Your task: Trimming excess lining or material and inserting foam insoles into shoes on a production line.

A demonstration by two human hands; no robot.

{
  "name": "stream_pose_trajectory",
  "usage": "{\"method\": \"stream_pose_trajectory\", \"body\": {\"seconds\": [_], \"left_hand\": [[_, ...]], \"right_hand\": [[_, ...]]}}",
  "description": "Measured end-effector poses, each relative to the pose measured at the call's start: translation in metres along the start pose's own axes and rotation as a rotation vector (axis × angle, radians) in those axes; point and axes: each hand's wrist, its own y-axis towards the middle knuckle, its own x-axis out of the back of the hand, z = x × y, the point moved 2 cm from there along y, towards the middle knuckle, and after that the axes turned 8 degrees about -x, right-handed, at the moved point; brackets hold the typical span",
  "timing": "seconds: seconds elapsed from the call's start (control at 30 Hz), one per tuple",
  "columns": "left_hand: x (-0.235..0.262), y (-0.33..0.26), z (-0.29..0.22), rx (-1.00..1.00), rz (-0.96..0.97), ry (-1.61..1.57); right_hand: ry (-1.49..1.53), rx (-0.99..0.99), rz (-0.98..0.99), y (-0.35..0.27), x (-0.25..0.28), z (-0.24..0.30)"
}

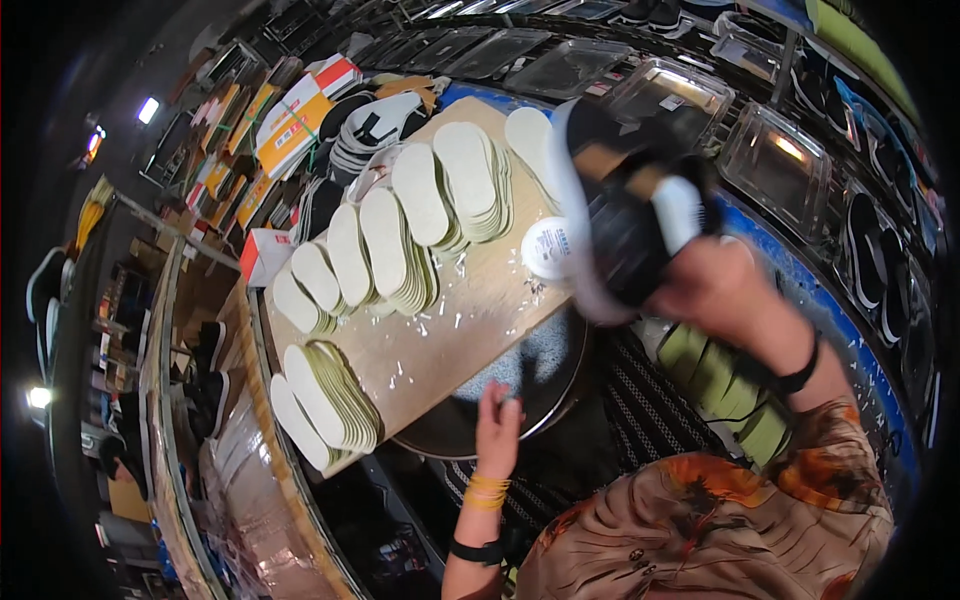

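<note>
My right hand [712,285] is raised on the right and closed round a black shoe [625,235] with a white sole, blurred by motion. Whether a second shoe is with it I cannot tell. Lower down, my left hand [497,425] has its fingers pinched together over a round dark basin [575,385] with speckled grey contents. Something small and greenish shows at its fingertips, too small to name. Stacks of white insoles [420,195] stand in a row along a wooden board [470,315]. Behind the shoe, a round white lid-like thing [548,248] sits on the board.
Another insole stack [330,395] lies at the board's near left corner. White scraps are scattered over the board. Orange and white boxes [290,135] pile up at the far left. Racks with clear trays [775,155] and black shoes [865,250] run along the right.
</note>
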Motion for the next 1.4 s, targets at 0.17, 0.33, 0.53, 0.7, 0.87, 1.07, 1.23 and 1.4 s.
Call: {"method": "stream_pose_trajectory", "body": {"seconds": [0.17,0.33,0.53,0.7,0.87,1.07,1.23,1.4], "left_hand": [[0.036,-0.037,-0.023,-0.207,-0.433,-0.459],[0.09,-0.042,0.038,0.079,-0.473,0.195],[0.133,-0.062,0.026,0.006,-0.546,0.184],[0.108,-0.042,-0.003,0.3,-0.181,0.444],[0.074,-0.005,0.0,0.186,-0.05,0.931],[0.04,0.017,0.006,-0.116,-0.151,0.971],[0.068,0.003,0.014,-0.235,-0.11,0.96],[0.144,-0.075,0.04,-0.063,-0.08,0.184]], "right_hand": [[0.489,0.511,0.335,-0.033,-0.084,0.158],[0.526,0.638,0.559,-0.045,-0.132,0.217],[0.61,-0.059,0.446,-0.066,-0.1,0.103],[-0.31,-0.912,0.653,-0.154,-0.04,-0.06],[-0.526,-1.29,0.703,-0.246,-0.025,-0.117],[-0.237,-1.505,0.415,-0.291,-0.031,-0.149],[0.9,-1.65,-0.233,-0.281,-0.011,-0.154],[1.494,-1.098,0.058,-0.178,-0.016,-0.103]]}}
